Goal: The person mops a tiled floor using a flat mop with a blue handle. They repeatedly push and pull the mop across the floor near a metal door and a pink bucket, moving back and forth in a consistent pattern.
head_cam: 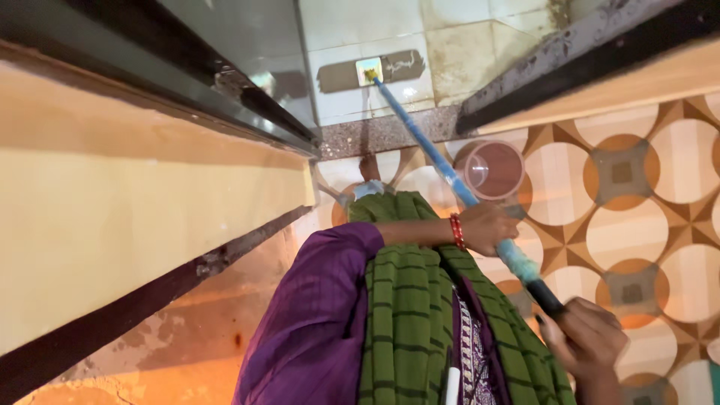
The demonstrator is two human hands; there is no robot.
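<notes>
Both hands gripped the blue mop handle [442, 161]: the left hand [487, 227] closed around its middle, the right hand [585, 337] clenched on the dark end at five o'clock. At twelve o'clock, the mop head [371, 72] lay on pale tiles; a pink bucket [495, 169] stood beside the handle.

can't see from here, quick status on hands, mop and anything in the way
Left hand gripping blue mop handle mid-shaft, right hand on its black top end. Flat mop head on pale floor tiles past the doorway. Pink bucket standing right beside the handle.
</notes>
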